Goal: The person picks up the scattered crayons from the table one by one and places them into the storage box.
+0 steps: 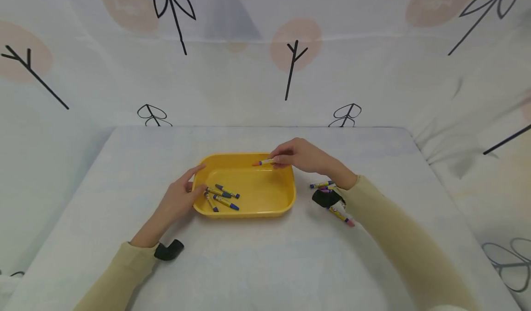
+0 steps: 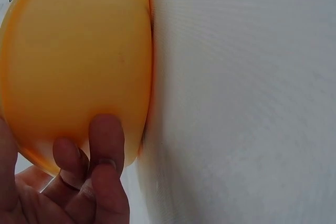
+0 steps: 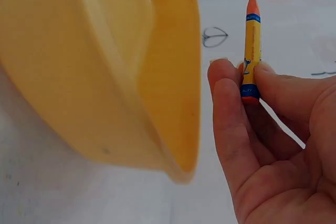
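A yellow plastic tray (image 1: 244, 213) stands on the table. The left hand (image 1: 177, 200) grips its left end, with the thumb over the rim and curled fingers (image 2: 106, 135) against the outer wall. Above the tray's far right corner, the right hand (image 1: 300, 156) pinches an orange crayon (image 3: 253, 45) between thumb and fingertips, its tip pointing left. Inside the tray, near the left hand, lie several blue-toned crayons (image 1: 226, 203). More crayons (image 1: 341, 215) lie on the table right of the tray, partly hidden under the right wrist; one has a pinkish-red tip.
White cloth covers the table (image 1: 249, 265), and a patterned cloth (image 1: 232, 85) hangs behind it. A black strap piece (image 1: 169, 250) sits at the left wrist, and another black piece (image 1: 326, 198) at the right wrist, just over the loose crayons.
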